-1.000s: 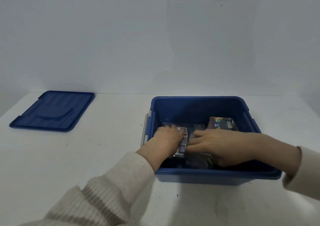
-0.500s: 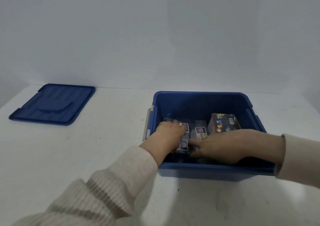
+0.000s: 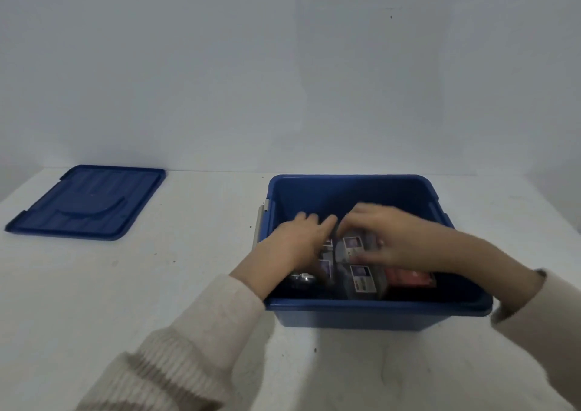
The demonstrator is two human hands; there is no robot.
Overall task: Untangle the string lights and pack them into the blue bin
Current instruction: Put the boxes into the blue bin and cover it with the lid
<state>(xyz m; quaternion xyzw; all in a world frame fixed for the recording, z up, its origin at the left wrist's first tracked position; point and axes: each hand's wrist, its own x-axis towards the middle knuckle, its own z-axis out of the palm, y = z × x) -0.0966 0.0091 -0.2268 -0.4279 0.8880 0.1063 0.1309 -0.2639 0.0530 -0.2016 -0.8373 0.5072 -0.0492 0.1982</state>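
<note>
Head view: blue bin (image 3: 361, 305) sat on counter (image 3: 157, 285), boxed string lights (image 3: 364, 280) inside. Right hand (image 3: 396, 237) curled round one grey box (image 3: 350, 247); left hand (image 3: 298, 240) was too blurred to tell its grip. Boxes judged light, stiff, slick-wrapped; best taken across opposite sides.

Both arms were extended forward and converged toward the centre of the view. The left arm entered from the lower left, covered to the wrist by a cream ribbed left sleeve (image 3: 188, 347); the bare wrist angled up and to the right. The left hand (image 3: 301, 240) lay palm down, its back toward the camera, fingers extended forward and slightly spread, with the tips blurred. The right arm entered from the right edge. Its right sleeve (image 3: 540, 316) ended short of the wrist, and the bare forearm ran up and to the left. The right hand (image 3: 386, 237) had its fingers curved over the top of a small pack (image 3: 353, 247), with the thumb against the near side. The hands were just beside each other.
</note>
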